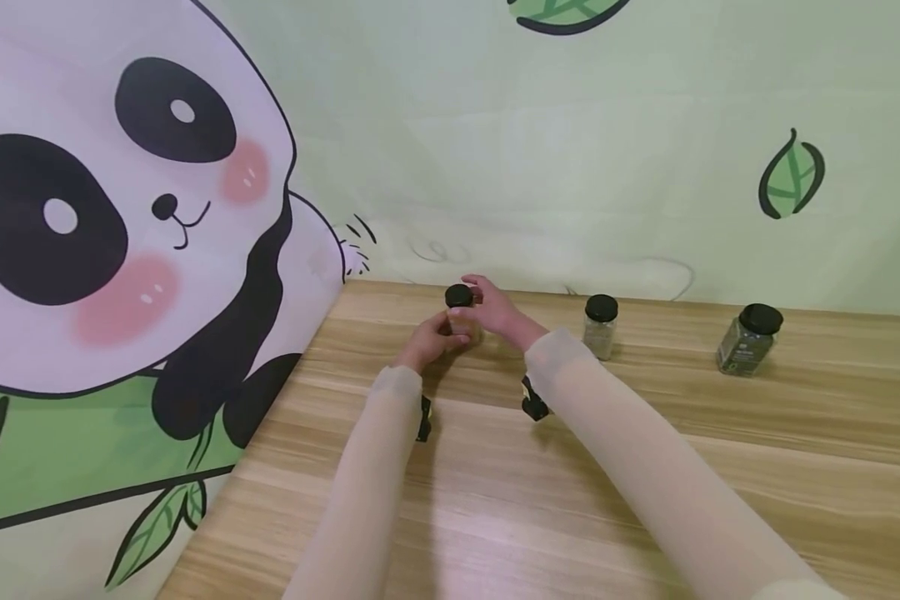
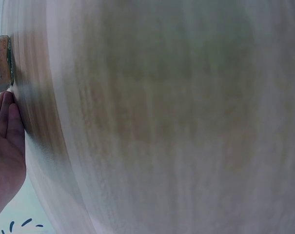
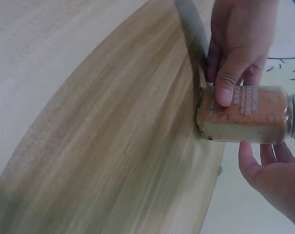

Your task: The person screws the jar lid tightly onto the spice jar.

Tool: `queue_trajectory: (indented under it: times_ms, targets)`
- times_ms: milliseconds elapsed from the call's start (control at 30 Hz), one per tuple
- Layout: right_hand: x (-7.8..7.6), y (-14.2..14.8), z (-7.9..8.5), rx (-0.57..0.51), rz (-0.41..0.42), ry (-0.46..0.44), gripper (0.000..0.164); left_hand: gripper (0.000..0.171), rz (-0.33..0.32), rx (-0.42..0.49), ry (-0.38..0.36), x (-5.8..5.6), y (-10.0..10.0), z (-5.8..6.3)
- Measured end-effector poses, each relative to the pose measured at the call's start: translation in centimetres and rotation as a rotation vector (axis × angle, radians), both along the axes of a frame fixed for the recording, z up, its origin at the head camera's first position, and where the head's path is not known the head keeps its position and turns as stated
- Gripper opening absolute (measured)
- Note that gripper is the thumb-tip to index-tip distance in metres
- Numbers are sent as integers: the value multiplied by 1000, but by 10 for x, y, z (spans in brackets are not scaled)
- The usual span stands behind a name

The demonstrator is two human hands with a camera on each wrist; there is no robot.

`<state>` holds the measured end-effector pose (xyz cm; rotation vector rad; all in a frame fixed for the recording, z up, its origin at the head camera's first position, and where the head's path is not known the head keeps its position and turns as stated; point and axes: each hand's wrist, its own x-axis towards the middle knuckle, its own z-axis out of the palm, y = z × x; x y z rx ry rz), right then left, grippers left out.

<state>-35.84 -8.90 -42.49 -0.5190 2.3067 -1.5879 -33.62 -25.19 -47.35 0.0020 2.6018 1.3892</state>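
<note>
Both hands are at a clear spice jar point(image 1: 459, 295) with a black lid, near the back of the wooden table. Orange-brown seasoning powder fills the jar point(image 3: 259, 109), and pale lettering runs along its side. Low on the body, the left hand point(image 1: 429, 340) holds it, thumb point(image 3: 225, 95) against the glass. Up by the neck and lid, the right hand point(image 1: 498, 312) grips from the other side; part of this hand point(image 3: 279, 183) is cut off in the right wrist view. The jar looks upright, its base at the tabletop; whether it touches, I cannot tell.
Right of the hands stands a black-lidded jar point(image 1: 600, 329) of pale contents. Farther right is a larger black-lidded jar point(image 1: 748, 340) with a dark label. A panda-printed backdrop point(image 1: 450, 167) rises behind the wooden table point(image 1: 487, 492) and along its left side.
</note>
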Motion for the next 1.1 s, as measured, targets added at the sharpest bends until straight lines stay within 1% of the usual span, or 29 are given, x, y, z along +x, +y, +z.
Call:
queue_trajectory:
  times_ms: [100,200,267,300,333,433,500,533,567,600,700,767,867,967,1033,1100]
  targets:
    - [-1,3,2,30,35,27,60,63,-3,-16,3,0,1,2]
    - [-1,3,2,51,22,37,56,64,-8,-6,-3,-2,0,0]
    - [0,2,2,48,2,33,57,65,-16,13,6,-6,-4,-5]
    - [0,1,2,41,-9,27,59,67,-26,18,15,-4,-5,-5]
    - [0,1,2,33,-14,21,61,67,-43,37,42,-8,-8,-11]
    - [0,1,3,44,-4,17,66,68,-53,34,47,-11,-11,-13]
    - [0,2,3,84,16,27,65,67,-46,30,38,-9,-9,-10]
    - [0,2,3,103,25,34,64,66,-37,23,26,-10,-9,-10]
    - [-1,2,3,117,29,38,62,65,-21,7,-1,-6,-6,-4]
    - [-1,3,2,128,30,45,59,64,-17,-7,-7,-3,-4,-2]
    - [1,3,3,117,10,38,56,63,-7,-28,-7,1,-1,2]
    - [3,2,4,98,0,33,59,62,-7,-37,-2,3,1,3]
    - [4,1,6,105,22,35,63,63,-6,-31,0,2,2,2]
    - [5,1,9,118,50,45,61,62,-5,-24,-2,1,2,1]
    - [6,0,10,121,36,51,58,62,-8,-26,-4,-1,2,0]
    - [8,-1,13,112,3,54,59,61,-10,-29,-2,-3,1,-1]
